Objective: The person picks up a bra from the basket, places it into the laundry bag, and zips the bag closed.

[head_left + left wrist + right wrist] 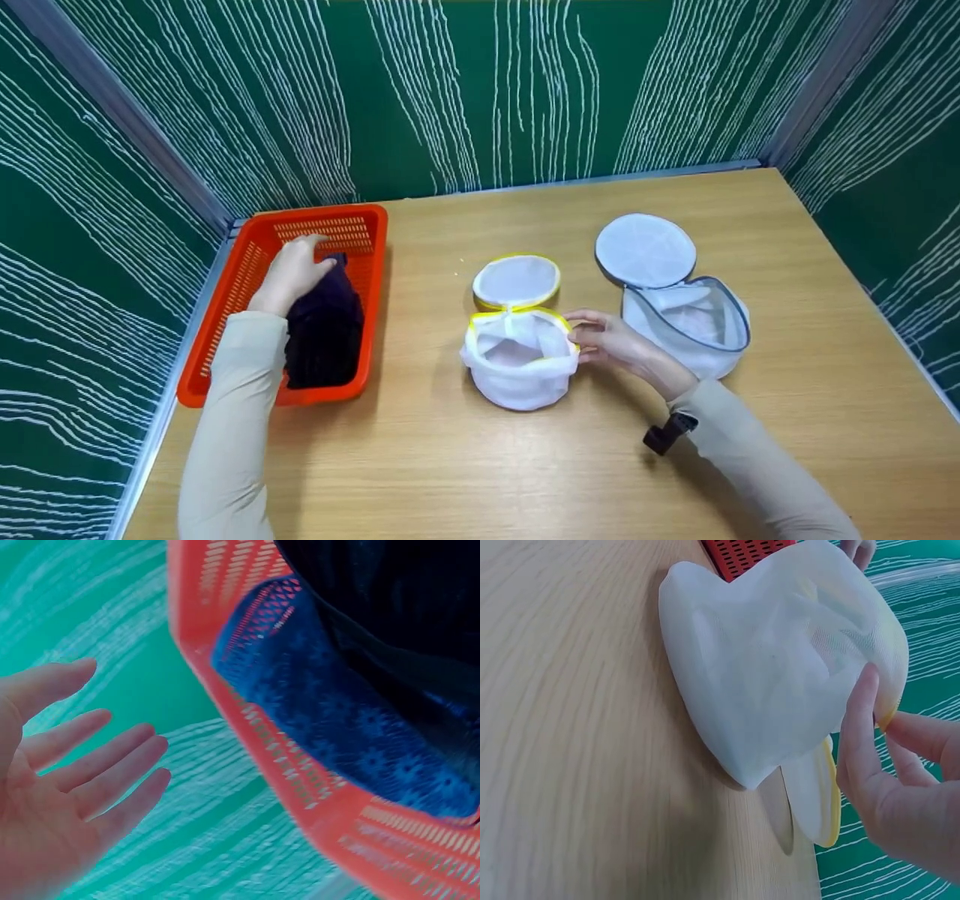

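Note:
My left hand (292,274) hovers over the orange basket (379,300), fingers spread and relaxed, with nothing in them. Inside the basket lies dark clothing (326,337); the left wrist view shows a blue lace piece with a flower pattern (337,720) partly under black cloth (405,607). With thumb and fingers my right hand (619,345) pinches the right side of the rim of a white mesh laundry bag (521,386) with yellow trim. This bag stands unzipped, its round lid (517,281) folded back behind it.
Right of the yellow-trimmed bag stands a larger white mesh laundry bag (694,352) with grey trim, its lid (646,250) also folded back. Green walls (525,97) with white lines border the wooden table (480,472) at the back and sides.

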`<state>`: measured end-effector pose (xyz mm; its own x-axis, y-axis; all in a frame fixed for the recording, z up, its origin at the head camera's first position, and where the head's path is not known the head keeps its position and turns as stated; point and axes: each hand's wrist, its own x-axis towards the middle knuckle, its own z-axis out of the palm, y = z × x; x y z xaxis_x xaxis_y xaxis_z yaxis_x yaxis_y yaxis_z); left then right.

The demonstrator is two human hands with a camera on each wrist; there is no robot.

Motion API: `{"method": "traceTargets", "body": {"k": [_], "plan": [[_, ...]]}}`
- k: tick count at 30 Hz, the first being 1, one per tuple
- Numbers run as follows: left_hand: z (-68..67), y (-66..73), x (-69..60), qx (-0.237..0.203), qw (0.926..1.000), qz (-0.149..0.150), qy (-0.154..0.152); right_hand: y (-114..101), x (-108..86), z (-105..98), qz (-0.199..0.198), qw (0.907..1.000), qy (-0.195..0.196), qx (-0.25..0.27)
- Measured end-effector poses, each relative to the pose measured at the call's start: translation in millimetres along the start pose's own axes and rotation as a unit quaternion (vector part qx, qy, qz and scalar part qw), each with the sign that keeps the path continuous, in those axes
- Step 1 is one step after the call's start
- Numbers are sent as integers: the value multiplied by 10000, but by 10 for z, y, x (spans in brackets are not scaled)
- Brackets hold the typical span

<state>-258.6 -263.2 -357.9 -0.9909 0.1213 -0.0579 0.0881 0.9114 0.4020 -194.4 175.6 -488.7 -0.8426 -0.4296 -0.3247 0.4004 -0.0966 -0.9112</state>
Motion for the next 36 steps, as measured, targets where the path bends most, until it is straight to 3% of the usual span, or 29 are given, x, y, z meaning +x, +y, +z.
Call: {"method": "traceTargets", "body": {"k": [8, 17, 28, 36], "plan": [[96, -233, 164, -359, 9987, -332, -156, 4, -54, -27, -156, 9997, -196, -10], [179, -471, 198, -626, 9920, -902, -621, 2, -78, -51, -85, 9998, -135, -79], [293, -683, 119, -624, 9846, -1129, -1181, 13, -94, -80, -86, 9997, -107, -188], [308, -749, 93, -453, 9884, -982, -1068, 35, -102, -87, -154, 9997, -168, -109]]}}
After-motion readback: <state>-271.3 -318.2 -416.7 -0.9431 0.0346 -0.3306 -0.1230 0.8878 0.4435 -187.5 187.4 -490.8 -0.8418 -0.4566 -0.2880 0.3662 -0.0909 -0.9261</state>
